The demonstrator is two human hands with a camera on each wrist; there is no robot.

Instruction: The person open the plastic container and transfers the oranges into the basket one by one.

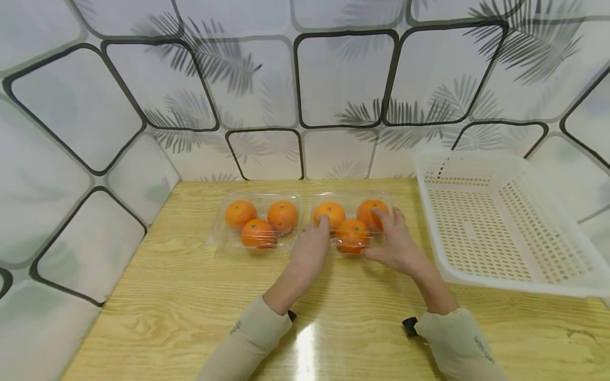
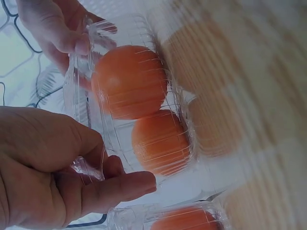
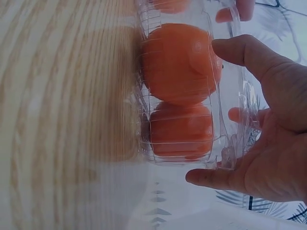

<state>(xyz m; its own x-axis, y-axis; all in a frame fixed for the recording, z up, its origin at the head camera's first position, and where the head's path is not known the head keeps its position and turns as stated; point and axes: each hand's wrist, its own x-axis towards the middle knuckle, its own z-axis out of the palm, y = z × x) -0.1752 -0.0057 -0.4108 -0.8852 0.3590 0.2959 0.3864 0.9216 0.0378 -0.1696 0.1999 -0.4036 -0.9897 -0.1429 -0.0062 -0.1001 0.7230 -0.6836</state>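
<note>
A clear plastic clamshell box [image 1: 350, 198] sits on the wooden table with three oranges [image 1: 352, 236] inside. My left hand [image 1: 312, 244] holds its left end; in the left wrist view the fingers [image 2: 120, 189] curl at the plastic edge. At the other end, my right hand [image 1: 397, 244] spans the box, thumb over the near side and fingers toward the back. The right wrist view shows that thumb [image 3: 244, 52] in front of an orange [image 3: 180, 64]. Just left stands a second clear clamshell box [image 1: 261, 198], also with three oranges [image 1: 259, 233].
To the right is a white plastic basket [image 1: 440, 254] with perforated sides and bottom. The wooden table [image 1: 190, 307] meets a wall [image 1: 345, 79] with a leaf and line pattern at the back. Another patterned wall runs along the left.
</note>
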